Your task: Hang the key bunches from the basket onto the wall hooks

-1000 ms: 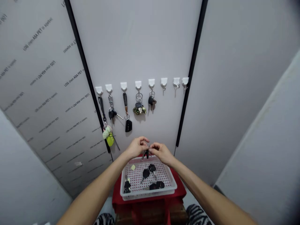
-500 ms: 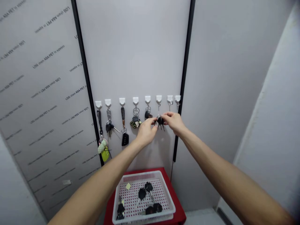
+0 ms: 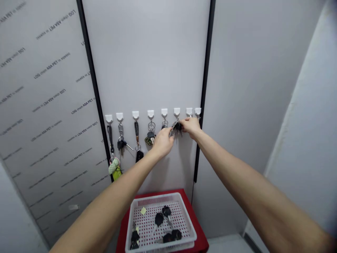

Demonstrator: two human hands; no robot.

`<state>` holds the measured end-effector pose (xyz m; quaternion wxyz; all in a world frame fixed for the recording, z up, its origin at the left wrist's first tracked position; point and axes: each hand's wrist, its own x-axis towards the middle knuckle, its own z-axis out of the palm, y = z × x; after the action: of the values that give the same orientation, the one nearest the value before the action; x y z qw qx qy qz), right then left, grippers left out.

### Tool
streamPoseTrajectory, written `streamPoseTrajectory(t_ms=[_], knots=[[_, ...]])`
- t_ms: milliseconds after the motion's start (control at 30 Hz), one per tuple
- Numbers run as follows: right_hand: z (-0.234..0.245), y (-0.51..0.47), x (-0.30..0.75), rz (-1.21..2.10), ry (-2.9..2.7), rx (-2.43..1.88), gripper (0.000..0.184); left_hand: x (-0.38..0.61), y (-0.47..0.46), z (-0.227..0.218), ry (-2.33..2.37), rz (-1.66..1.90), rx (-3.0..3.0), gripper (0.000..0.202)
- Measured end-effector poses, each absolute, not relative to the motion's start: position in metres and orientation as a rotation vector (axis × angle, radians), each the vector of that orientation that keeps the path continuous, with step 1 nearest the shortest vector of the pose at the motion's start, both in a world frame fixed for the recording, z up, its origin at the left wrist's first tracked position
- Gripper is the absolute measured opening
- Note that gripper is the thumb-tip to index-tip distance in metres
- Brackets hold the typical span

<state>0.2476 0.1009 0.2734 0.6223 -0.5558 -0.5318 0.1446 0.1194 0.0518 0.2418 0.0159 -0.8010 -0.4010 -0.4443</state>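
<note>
A bunch of black-headed keys is between my two hands, just under the white hook that is third from the right. My left hand pinches the bunch from the left, by its ring as far as I can see. From the other side, the fingers of my right hand are closed on the same keys. Whether the ring touches the hook is too small to tell. Left of my hands hangs a bunch of keys with a black and yellow tag; another bunch is partly behind my left fingers.
Farther left on the hooks hang a black car key fob on a strap, a bunch with a black key and a strap with a pale green charm. Below, a white basket with several black keys stands on a red surface.
Both hands have risen with the keys, bringing them up close beneath the hook. The view has shifted slightly.
</note>
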Motion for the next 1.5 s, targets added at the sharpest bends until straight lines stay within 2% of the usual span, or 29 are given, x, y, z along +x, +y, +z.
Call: streamPoseTrajectory(t_ms=[100,167,267,367,433,533,633,700,867,1000,1167,1300,1500], knots=[[0.254,0.097,0.253,0.281,-1.193,-1.201,0.016,0.102,0.042,0.209,-1.325,-1.393,-2.591,0.031],[0.225,0.088,0.253,0.239,-1.152,-1.157,0.022,0.085,0.037,0.175,-1.425,-1.348,-2.692,0.030],[0.153,0.066,0.242,0.382,-1.254,-1.205,0.025,0.056,0.031,0.113,-1.649,-1.209,-2.817,0.027],[0.069,0.035,0.222,0.725,-1.592,-1.365,0.018,0.032,0.023,0.054,-1.920,-0.989,-2.855,0.027],[0.027,0.017,0.208,0.841,-1.837,-1.440,0.017,0.024,0.016,0.028,-2.045,-0.818,-2.856,0.028],[-0.002,0.007,0.197,0.650,-2.116,-1.520,0.024,0.025,0.007,0.009,-2.061,-0.606,-2.864,0.029],[-0.002,0.010,0.195,0.342,-2.272,-1.579,0.033,0.037,0.002,0.004,-1.991,-0.535,-2.863,0.032],[0.002,0.012,0.195,0.274,-2.347,-1.596,0.032,0.048,0.002,0.003,-1.961,-0.518,-2.838,0.036],[0.001,0.014,0.196,0.258,-2.351,-1.561,0.021,0.063,0.007,-0.002,-1.897,-0.389,-2.786,0.030],[0.008,0.018,0.200,0.469,-2.245,-1.466,0.018,0.059,0.013,0.003,-1.924,-0.452,-2.878,0.030],[0.041,0.029,0.212,0.756,-1.964,-1.435,0.018,0.061,0.022,0.028,-1.944,-0.831,-3.071,0.026],[0.082,0.034,0.225,0.787,-1.753,-1.389,0.016,0.076,0.030,0.062,-1.863,-1.205,-3.101,0.029],[0.162,0.041,0.249,0.776,-1.402,-1.181,0.017,0.112,0.039,0.135,-1.526,-1.497,-2.999,0.034]])
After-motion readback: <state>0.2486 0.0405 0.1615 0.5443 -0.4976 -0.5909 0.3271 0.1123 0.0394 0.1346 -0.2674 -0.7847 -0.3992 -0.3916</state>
